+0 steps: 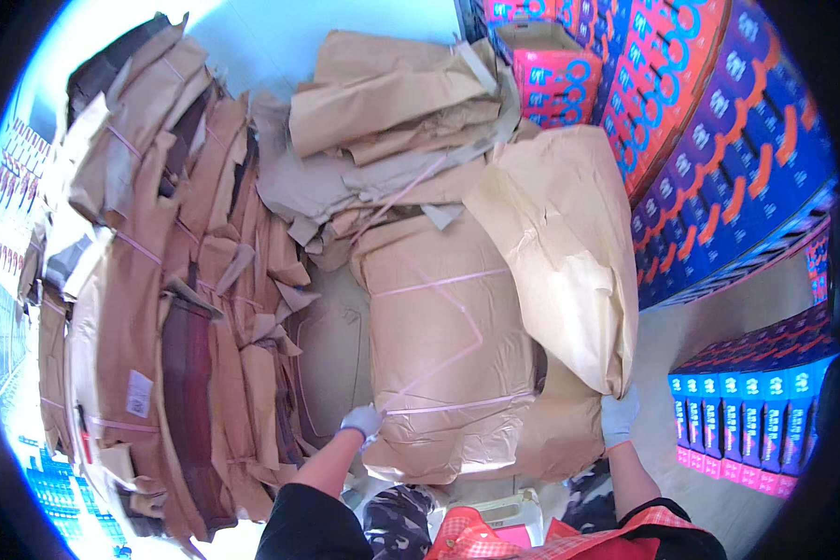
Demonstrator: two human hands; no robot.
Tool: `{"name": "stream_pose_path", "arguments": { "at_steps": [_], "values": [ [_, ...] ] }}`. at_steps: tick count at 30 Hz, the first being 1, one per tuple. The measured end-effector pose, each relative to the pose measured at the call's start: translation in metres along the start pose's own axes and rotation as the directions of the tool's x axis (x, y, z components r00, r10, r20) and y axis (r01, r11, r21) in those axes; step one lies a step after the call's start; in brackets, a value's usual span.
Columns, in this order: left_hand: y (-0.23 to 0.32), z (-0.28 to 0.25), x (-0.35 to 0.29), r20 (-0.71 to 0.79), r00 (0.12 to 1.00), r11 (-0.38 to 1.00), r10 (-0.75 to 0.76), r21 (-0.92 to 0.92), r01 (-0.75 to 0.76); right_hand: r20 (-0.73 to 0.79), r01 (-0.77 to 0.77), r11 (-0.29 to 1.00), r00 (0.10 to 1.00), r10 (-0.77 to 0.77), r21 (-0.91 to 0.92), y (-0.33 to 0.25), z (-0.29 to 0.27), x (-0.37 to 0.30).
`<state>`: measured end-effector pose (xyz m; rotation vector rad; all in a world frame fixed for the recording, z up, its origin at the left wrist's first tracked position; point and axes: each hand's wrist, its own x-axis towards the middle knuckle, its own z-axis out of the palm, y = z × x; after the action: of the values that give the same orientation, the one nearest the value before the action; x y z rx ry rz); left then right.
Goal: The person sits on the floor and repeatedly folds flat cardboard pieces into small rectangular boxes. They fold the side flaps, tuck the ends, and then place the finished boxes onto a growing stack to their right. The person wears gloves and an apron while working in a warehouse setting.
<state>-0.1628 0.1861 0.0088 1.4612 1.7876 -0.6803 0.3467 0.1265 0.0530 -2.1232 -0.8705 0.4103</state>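
Note:
In front of me lies a bulky bundle wrapped in brown paper, with pink straps across it. At its near left corner is my gloved left hand. Its fingers are closed where a loose strap end meets the paper; exactly what they pinch is partly hidden. My gloved right hand, at the right side, is closed on the lower tip of a large crumpled sheet of brown wrapping paper. That sheet is folded up and spread over the bundle's far right part.
Tall stacks of paper-wrapped bundles stand on the left. More torn brown paper is heaped behind the bundle. Blue and red cartons line the right, with further blue and pink boxes lower down. A pale stool stands between my legs.

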Motion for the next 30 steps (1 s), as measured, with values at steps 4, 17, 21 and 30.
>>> {"name": "stream_pose_path", "arguments": {
  "at_steps": [4, 17, 21, 30],
  "values": [
    [-0.011, 0.000, -0.130, 0.071, 0.993, 0.991, 0.098, 0.083, -0.104, 0.075, 0.024, 0.999, 0.997, -0.021, -0.036, -0.063, -0.065, 0.039],
    [0.107, 0.136, -0.458, 0.389, 0.709, -0.261, -0.588, -0.921, 0.289, 0.429, 0.268, 0.959, 0.859, -0.281, 0.091, -0.169, -0.152, 0.156],
    [0.131, 0.126, -0.467, 0.395, 0.692, -0.516, -0.604, -0.856, 0.038, 0.310, 0.521, 0.828, 0.767, -0.561, 0.209, -0.255, -0.132, 0.194],
    [0.177, 0.072, -0.432, 0.196, 0.722, -0.295, -0.663, -0.956, -0.011, 0.290, 0.444, 0.662, 0.651, -0.701, 0.604, -0.472, -0.011, 0.267]
  ]
}}
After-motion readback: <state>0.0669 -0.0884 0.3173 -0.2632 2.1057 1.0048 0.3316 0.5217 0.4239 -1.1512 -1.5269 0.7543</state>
